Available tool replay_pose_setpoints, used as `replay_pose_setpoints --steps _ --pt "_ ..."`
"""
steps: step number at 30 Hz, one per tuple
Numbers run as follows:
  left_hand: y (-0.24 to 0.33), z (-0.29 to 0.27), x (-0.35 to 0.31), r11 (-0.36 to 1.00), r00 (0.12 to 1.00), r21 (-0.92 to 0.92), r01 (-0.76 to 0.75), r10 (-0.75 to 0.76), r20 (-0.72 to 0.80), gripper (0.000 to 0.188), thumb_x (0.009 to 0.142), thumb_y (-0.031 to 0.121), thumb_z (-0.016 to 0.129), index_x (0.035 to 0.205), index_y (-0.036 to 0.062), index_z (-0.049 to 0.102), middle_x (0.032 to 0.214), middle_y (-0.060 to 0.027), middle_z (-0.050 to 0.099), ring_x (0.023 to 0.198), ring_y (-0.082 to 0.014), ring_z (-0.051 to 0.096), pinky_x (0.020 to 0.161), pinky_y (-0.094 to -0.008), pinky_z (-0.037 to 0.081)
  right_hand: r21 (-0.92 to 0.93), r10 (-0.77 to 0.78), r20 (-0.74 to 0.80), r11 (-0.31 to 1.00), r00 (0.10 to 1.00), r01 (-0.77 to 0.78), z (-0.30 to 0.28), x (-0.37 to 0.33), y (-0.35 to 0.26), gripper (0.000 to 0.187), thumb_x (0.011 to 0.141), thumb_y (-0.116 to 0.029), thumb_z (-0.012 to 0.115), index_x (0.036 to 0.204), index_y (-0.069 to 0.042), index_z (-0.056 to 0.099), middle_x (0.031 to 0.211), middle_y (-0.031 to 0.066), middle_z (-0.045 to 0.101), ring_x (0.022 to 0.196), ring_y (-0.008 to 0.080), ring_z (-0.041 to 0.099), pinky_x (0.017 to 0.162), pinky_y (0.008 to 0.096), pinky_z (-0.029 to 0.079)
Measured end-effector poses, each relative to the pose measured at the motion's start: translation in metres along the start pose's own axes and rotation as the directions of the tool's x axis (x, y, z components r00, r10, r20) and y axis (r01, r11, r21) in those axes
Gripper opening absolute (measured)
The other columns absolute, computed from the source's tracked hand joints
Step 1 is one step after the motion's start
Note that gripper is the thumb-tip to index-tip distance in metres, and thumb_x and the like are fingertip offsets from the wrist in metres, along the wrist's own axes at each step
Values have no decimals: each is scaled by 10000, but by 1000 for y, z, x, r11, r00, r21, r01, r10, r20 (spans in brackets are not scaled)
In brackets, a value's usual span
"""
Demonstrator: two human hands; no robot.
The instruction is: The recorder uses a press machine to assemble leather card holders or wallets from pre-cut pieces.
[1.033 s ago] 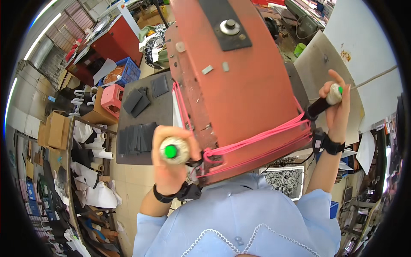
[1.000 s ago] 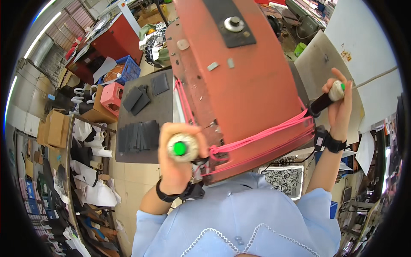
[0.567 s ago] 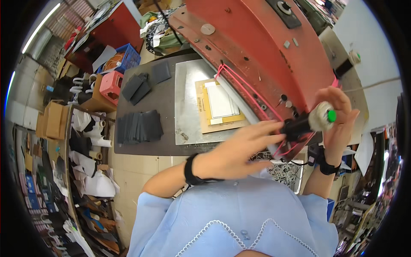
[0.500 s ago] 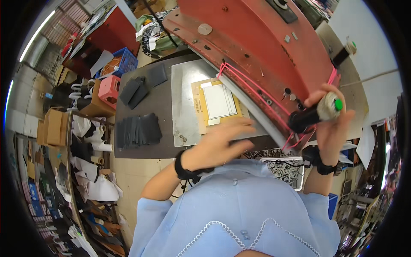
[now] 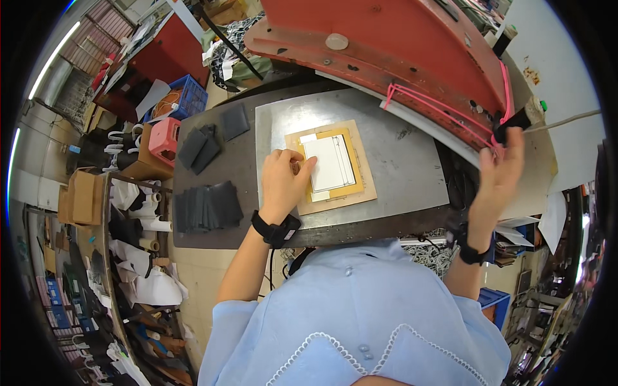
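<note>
The red press head (image 5: 386,45) has swung off toward the far right over the last moment, so the whole metal plate (image 5: 405,161) now lies uncovered to reach. The left hand (image 5: 283,185) has come in over it, and the right hand (image 5: 497,190) has dropped away from its earlier grip around the black handle (image 5: 515,122).

On the plate, left of its middle, sits the tan board (image 5: 335,206) with a yellow sheet (image 5: 355,166) and, on that, a white rectangular panel (image 5: 326,164) marked with dark lines. The panel lies flat; its long axis runs near to far, the far end leaning slightly left, and the board is turned the same way.

The left thumb and index finger are bent close together at the panel's left edge; I cannot tell whether they pinch anything. The right fingers are spread, blurred, just below the handle, with no grip around it; contact is unclear. Pink cord (image 5: 444,114) is strung along the press head. Left of the plate, black rectangular pieces (image 5: 207,209) lie overlapping on the dark table (image 5: 249,161).
</note>
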State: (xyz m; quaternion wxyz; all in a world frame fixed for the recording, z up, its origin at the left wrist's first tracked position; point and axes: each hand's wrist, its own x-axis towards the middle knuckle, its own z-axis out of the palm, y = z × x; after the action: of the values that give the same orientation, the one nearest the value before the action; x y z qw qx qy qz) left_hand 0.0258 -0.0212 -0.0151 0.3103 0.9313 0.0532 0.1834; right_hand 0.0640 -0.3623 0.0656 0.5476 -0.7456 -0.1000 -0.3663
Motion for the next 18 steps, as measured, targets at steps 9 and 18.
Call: replay_pose_setpoints --steps 9,18 --pt "8 -9 18 934 945 -204 292 -249 213 240 866 205 751 903 -17 668 825 -97 670 705 -153 630 632 -301 490 86 152 638 960 755 -267 62 -58 -6 352 924 -88 630 1272 -42 604 1385 133 550 1244 252 537 995 341 442" --pt "12 -7 14 595 879 -648 476 -293 377 572 906 74 715 1397 -29 441 957 -104 731 829 -101 660 693 -230 508 56 259 789 873 558 -485 85 -69 -2 296 963 -98 590 1243 -2 600 1170 124 645 1019 212 638 886 323 501"
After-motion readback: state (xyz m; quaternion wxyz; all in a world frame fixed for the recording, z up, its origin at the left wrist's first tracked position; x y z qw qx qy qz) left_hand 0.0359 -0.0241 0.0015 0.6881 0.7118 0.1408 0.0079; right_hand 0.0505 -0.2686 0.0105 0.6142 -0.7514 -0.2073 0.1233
